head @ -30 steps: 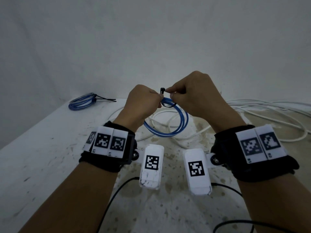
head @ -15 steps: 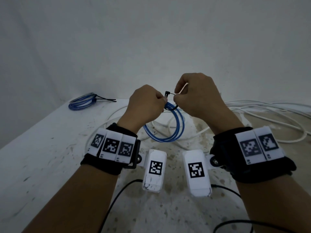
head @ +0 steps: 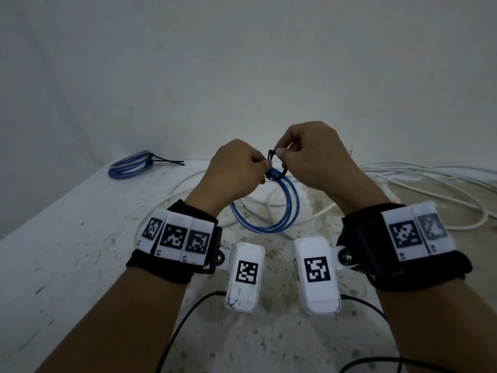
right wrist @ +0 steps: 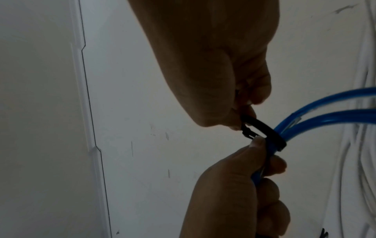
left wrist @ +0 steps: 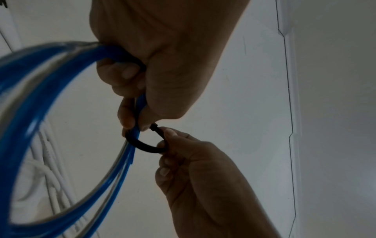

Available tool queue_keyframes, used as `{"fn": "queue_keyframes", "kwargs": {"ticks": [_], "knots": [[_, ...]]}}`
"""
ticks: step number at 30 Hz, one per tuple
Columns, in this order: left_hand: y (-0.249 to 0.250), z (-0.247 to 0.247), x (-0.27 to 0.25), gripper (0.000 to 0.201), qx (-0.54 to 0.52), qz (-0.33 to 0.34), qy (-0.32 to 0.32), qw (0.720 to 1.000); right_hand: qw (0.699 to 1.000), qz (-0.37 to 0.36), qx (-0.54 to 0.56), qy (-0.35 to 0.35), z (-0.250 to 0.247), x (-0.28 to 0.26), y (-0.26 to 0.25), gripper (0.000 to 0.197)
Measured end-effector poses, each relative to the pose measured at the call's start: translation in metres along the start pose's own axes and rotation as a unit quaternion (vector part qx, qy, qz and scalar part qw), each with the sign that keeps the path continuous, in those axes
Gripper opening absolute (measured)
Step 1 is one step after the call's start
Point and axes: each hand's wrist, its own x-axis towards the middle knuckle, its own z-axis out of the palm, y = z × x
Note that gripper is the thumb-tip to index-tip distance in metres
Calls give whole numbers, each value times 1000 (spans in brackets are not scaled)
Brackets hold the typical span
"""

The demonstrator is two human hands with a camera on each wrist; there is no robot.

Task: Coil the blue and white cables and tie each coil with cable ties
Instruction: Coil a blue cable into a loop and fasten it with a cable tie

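1. While the left hand [head: 236,170] grips the blue coil [head: 269,208] above the table [head: 67,238] and the right hand's [head: 312,157] fingers pinch the loose black tie [head: 277,170], a slip could let it spring open (loops would spread).
2. Counted: two blue coils, one tied coil [head: 129,166] far left; white cable [head: 430,184] uncoiled, strand count unclear.

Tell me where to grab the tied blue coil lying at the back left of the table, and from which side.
Grip the blue coil at its tied right end, beside the black cable tie, coming from above. There the loops are bunched into one bundle; elsewhere they fan apart and lie flat on the table.
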Motion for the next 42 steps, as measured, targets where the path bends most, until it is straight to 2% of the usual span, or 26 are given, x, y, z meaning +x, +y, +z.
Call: {"fn": "queue_keyframes", "kwargs": {"ticks": [2, 5, 7, 12, 16, 19, 22, 24, 27, 29, 31, 34, 39, 42], "knots": [[1, -1, 0, 31, -5, -2, 7, 1000, 1000, -3, 13, 1, 0, 1, 2, 5], [1, -2, -1, 33, -1, 2, 9, 1000, 999, -4, 18, -39, 2, 1, 2, 18], [1, -1, -1, 31, -5, 1, 5, 1000, 999, -9, 6, -41, 1, 0, 1, 13], [5, -1, -3, 32, -24, 3, -2, 1000, 1000, -21, 1, -7, 2, 1, 3, 2], [8, -1, -6, 34, -54, 7, 1, 999, 999, -12, 11, 36, 7, 1, 2, 7], [8, -1, -6, 30, -71, 9, 3, 997, 998, 27, 20, 54, 8, -1, 1, 9], [9, -1, -6, 28, -103, 12, -5, 995, 993, 109, 37, 21, 3, 0, -1, 22], [12, -1, -8, 29, -121, 22, -12, 992, 978, 136, 160, -3, -3, 0, -5, 27], [15, -2, -8, 28, -122, 44, -16, 991, 925, 205, 319, -23, -13, -3, -7, 14], [19, -3, -10, 29, -120, 62, -26, 990, 889, 236, 391, -30, -19, -4, -5, 12], [24, -2, -11, 29, -111, 80, -34, 990, 877, 242, 415, -29, -25, -4, -2, 12], [29, 1, -14, 33, -93, 89, -50, 990, 885, 237, 399, -28, -32, -5, 1, 13], [33, 14, -19, 33, -81, 87, -69, 990, 937, 209, 279, 12, -33, -4, 9, 15], [35, 19, -22, 38, -96, 84, -62, 990, 951, 206, 225, 43, -29, -2, 15, 22]]}}
